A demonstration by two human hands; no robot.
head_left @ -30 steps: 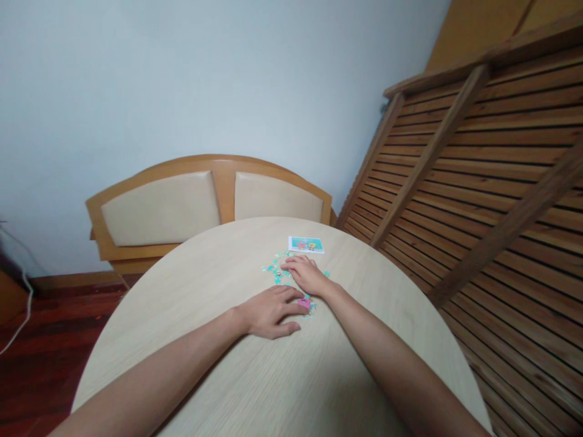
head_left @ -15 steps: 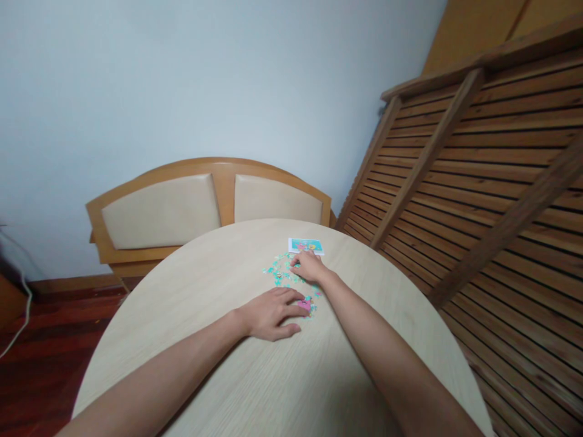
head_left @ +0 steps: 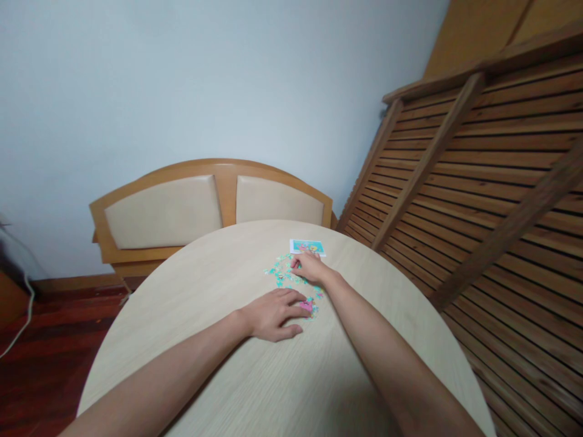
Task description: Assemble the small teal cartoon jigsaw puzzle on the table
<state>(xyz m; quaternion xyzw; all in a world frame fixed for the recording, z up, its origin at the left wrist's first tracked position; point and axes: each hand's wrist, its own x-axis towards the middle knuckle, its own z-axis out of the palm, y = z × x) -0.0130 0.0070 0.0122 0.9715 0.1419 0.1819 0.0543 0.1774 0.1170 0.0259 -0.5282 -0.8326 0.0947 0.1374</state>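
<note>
My left hand (head_left: 276, 315) lies on the table with its fingers spread. Its fingertips touch a small joined patch of pink jigsaw puzzle pieces (head_left: 306, 305). Beyond it, my right hand (head_left: 308, 266) is over loose turquoise puzzle pieces (head_left: 280, 276), its fingers bent inward and close together. Whatever is between those fingers is too small to make out. Just past the right hand lies a flat picture card (head_left: 308, 246) with a turquoise scene and a white border; the hand hides part of its near edge.
The round pale wooden table (head_left: 218, 267) fills the lower middle. Behind it stands a padded wooden headboard (head_left: 214, 200) against the wall. A slatted wooden frame (head_left: 478, 194) leans along the right. A white cable (head_left: 30, 309) hangs at the far left.
The whole view has shifted slightly. Both hands stay in nearly the same places over the puzzle pieces, and the right fingers look slightly more curled.
</note>
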